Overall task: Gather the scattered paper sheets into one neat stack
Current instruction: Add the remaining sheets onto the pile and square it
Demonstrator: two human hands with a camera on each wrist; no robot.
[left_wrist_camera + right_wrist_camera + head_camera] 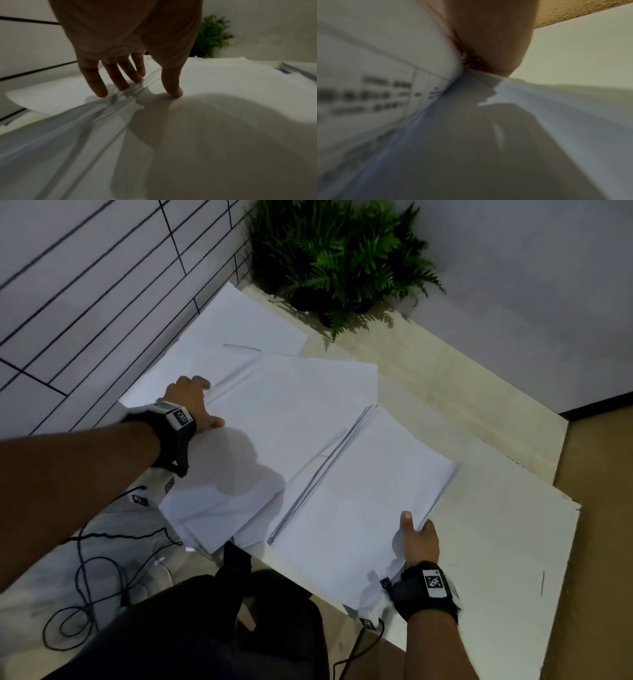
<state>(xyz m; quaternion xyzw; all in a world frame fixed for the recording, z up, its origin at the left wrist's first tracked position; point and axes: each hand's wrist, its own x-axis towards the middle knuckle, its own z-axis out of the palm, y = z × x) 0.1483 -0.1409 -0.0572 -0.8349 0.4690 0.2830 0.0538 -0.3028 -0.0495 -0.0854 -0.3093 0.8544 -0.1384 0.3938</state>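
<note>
Your pale surface [462, 392] fills mid-frame, with loose sheets [294, 405] fanned across the centre and upper left. At lower right, your right hand [419, 542] pinches the stack [356, 494] at its near corner, thumb on top. At centre left, your left hand [191, 405] spreads its fingers [93, 81] wide along the sheets' edge, thumb pressing down.

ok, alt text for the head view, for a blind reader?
Seen from above, a person's right hand pinches the near edge of a paper stack while the left hand rests on loose overlapping sheets beside it, on a pale table. A fern stands in the far corner.
</note>
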